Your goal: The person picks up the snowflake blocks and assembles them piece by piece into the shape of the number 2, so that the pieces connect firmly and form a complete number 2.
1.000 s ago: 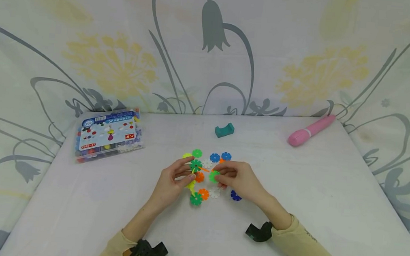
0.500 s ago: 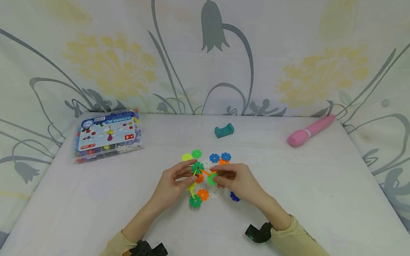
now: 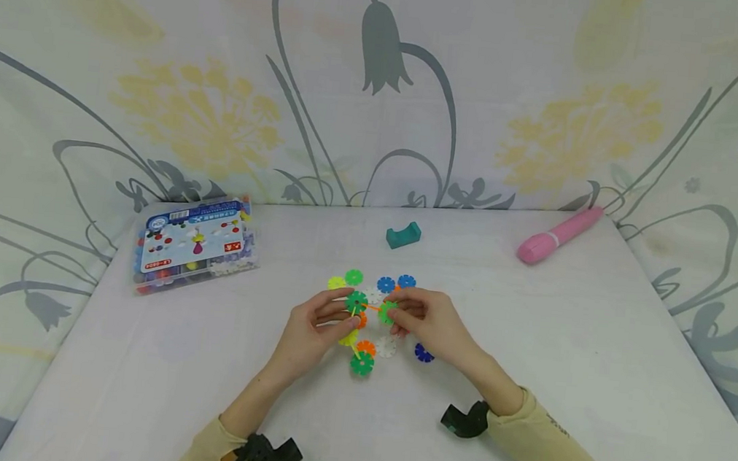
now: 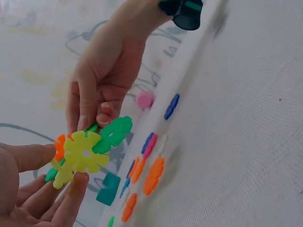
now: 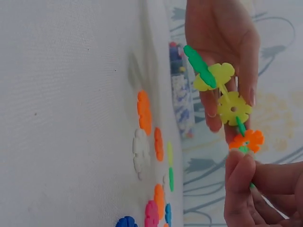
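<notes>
My left hand [image 3: 314, 328] pinches a chain of interlocked snowflake discs between thumb and fingers, above the table. In the chain are a dark green disc [image 3: 356, 302], yellow discs [image 5: 234, 109], an orange disc [image 5: 253, 138] and another dark green disc [image 3: 362, 364] at the near end. My right hand [image 3: 436, 328] pinches a light green disc [image 3: 387, 313] by its edge, right at the orange disc. The right fingertips [image 5: 241, 163] partly cover that light green disc. In the left wrist view, a yellow disc [image 4: 85, 158] sits just off the left fingertips.
Loose snowflake discs lie below the hands, among them a dark blue disc [image 3: 424, 352], a white disc [image 3: 386, 347] and a light green one [image 3: 354, 277]. A teal block [image 3: 404, 235], a pink cylindrical object [image 3: 560, 235] and a clear plastic case [image 3: 199, 245] stand farther back.
The right hand dipped slightly left and down with the light green disc, then rose back up. The near end of the chain swung a little to the right; the left hand barely moved.
</notes>
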{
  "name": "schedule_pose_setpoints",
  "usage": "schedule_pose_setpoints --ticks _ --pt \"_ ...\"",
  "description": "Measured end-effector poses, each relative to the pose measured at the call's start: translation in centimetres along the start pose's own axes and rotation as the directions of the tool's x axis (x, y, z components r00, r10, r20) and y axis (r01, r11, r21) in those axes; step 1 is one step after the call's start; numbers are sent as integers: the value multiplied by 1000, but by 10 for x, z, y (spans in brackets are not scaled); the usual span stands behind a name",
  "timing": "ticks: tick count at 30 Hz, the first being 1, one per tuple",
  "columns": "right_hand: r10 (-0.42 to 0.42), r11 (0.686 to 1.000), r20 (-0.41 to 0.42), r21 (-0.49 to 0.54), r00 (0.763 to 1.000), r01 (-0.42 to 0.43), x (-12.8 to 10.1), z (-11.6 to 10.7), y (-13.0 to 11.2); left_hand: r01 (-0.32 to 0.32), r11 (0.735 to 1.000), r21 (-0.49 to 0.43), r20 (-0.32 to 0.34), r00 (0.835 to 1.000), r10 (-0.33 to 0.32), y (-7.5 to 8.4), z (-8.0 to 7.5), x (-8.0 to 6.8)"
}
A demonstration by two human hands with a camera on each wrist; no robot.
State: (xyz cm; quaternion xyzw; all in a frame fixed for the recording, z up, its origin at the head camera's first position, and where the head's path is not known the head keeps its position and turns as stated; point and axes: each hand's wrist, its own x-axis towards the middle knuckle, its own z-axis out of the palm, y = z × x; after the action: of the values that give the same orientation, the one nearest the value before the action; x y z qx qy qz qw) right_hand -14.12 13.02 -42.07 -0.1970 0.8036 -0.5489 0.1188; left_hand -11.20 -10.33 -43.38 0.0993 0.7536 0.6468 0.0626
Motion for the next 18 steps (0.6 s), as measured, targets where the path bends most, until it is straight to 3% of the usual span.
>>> schedule_pose_setpoints --ticks 7,13,18 --pt "45 995 -44 92 998 -41 1 1 -1 35 999 -27 -30 999 -36 -2 -1 -1" --pt "96 978 -59 194 994 -83 1 2 -1 3 999 -34 -39 999 -4 -2 1 -1" --pt "118 973 -67 208 991 -102 0 3 -3 -5 1000 -29 -56 998 3 -1 4 -2"
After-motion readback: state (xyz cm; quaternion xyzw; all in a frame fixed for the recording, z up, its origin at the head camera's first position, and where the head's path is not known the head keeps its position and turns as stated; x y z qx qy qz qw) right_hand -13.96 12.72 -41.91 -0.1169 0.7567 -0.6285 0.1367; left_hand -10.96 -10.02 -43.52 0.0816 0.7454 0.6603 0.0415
